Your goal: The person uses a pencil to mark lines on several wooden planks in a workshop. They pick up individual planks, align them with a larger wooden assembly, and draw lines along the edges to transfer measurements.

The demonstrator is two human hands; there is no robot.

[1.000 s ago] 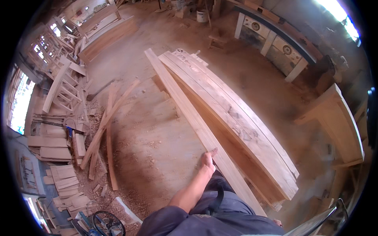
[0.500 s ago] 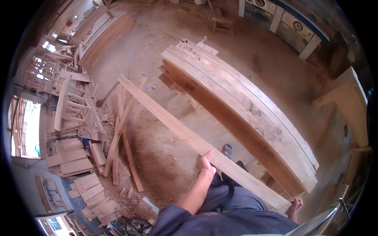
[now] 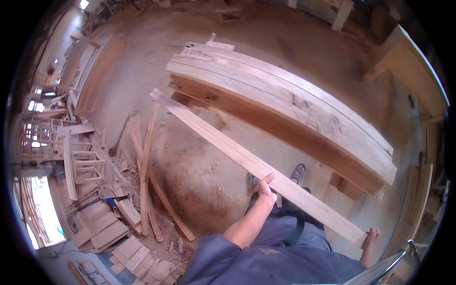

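A long, pale wooden plank (image 3: pixel 223 142) slants across in front of me, its far end at the upper left and its near end at the lower right. Around its nearer edge, about midway along, my left hand (image 3: pixel 267 189) is closed with the thumb on top. At the plank's near right end my right hand (image 3: pixel 371 237) grips the tip, fingers curled over it. Just beyond lies a stack of thick, wide boards (image 3: pixel 285 102), roughly alongside the plank and apart from it.
Several loose wood strips (image 3: pixel 147 175) cross each other on the floor at left, among wood shavings. Short board pieces (image 3: pixel 102 225) are piled at the lower left, with stool frames (image 3: pixel 88 166) behind them. A large wooden frame (image 3: pixel 411 61) stands at the far right.
The view has swung, so the board stack and floor things sit differently. Both hands still hold the plank, whose far end now lies nearer the stack and clear of the crossed strips.
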